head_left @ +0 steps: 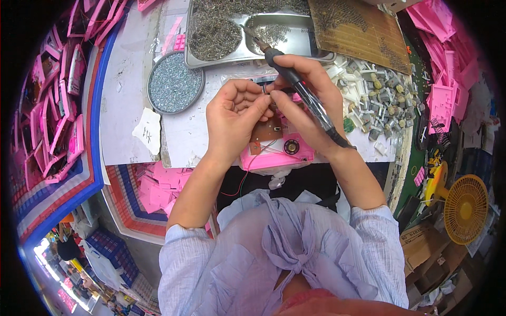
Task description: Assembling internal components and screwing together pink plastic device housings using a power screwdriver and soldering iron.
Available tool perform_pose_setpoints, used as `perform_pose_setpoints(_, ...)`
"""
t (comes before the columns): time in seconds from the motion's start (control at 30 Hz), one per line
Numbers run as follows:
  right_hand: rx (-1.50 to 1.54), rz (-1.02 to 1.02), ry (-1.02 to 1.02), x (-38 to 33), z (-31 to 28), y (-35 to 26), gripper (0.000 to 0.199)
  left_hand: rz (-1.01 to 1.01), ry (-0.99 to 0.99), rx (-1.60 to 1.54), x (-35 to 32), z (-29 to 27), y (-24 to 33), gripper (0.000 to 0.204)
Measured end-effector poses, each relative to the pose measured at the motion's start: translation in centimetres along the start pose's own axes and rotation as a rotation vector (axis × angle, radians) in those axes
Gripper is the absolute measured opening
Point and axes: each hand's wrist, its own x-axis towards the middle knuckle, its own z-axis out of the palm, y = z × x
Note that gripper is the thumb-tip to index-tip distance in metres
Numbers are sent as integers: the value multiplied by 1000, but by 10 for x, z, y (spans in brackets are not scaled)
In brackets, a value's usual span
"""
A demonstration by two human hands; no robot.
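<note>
An open pink plastic casing (276, 152) lies at the near edge of the bench, with a brown circuit board (266, 132) and a small round part inside; thin red and black wires hang from it. My left hand (234, 113) is above the board, fingers pinched on a tiny part I cannot make out. My right hand (303, 100) grips a black pen-shaped tool (311, 100) whose tip points up and away toward the metal trays. Its fingertips meet those of my left hand over the casing.
A round metal dish of small screws (175, 82) sits to the left. Metal trays of small springs (232, 31) stand behind. Grey and white small parts (379, 100) are heaped at right. Pink casings fill bins (58, 100) at left and right. A yellow fan (464, 208) stands low right.
</note>
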Motion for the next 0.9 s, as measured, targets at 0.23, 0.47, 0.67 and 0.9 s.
perform_pose_setpoints(0.23,-242,-279,36,0,4,-1,41,608,74,796,1,0,-1,7)
perform_pose_setpoints(0.47,-225,-223,51,1,3,2,41,169,-12,484,4,-4,5,12)
perform_pose_setpoints(0.67,-263,-145,88,-8,-10,4,39,123,-90,546,12,-11,13,12)
perform_pose_setpoints(0.9,-242,-181,102,-25,-56,0,36,401,-121,935,12,-6,15,11)
